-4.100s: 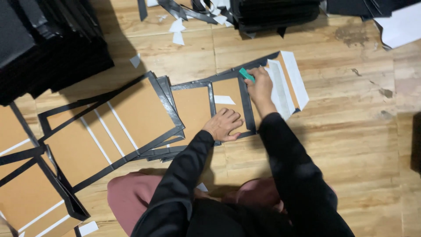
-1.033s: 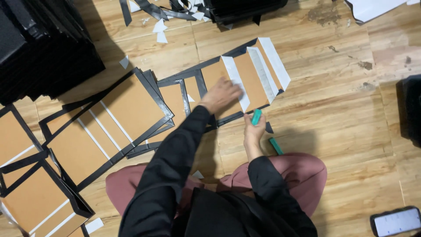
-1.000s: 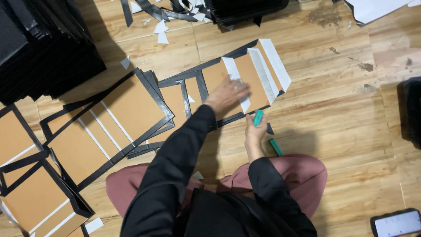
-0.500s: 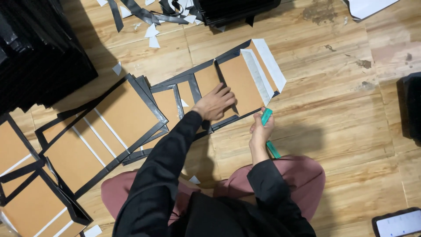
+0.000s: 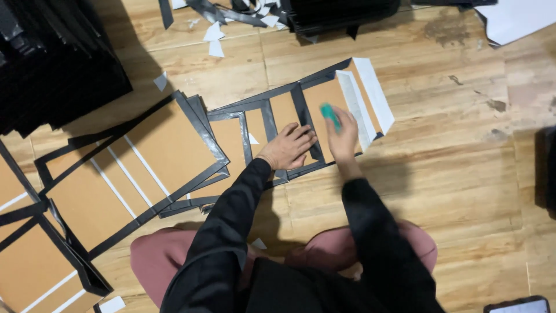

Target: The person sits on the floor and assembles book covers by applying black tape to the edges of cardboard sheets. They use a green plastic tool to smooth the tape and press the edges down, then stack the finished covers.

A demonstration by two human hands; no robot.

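Brown black-edged panel (image 5: pixel 324 119) under our hands | left hand (image 5: pixel 288 148) flat, fingers spread | right hand (image 5: pixel 343 130) clamped on green tool (image 5: pixel 330 113), white strips (image 5: pixel 366 101) just beyond

Bare wooden floor (image 5: pixel 463 174) lies open to the right of the cardboard panel (image 5: pixel 324 110), as far as a dark object (image 5: pixel 549 168) at the right edge. To the left, more flat panels (image 5: pixel 145 168) overlap and cover the floor. A black stack (image 5: pixel 52 64) blocks the upper left corner. Paper scraps (image 5: pixel 214 40) and black strips (image 5: pixel 208 8) litter the top, beside a black box (image 5: pixel 341 11). A phone (image 5: pixel 518 305) lies at the lower right.
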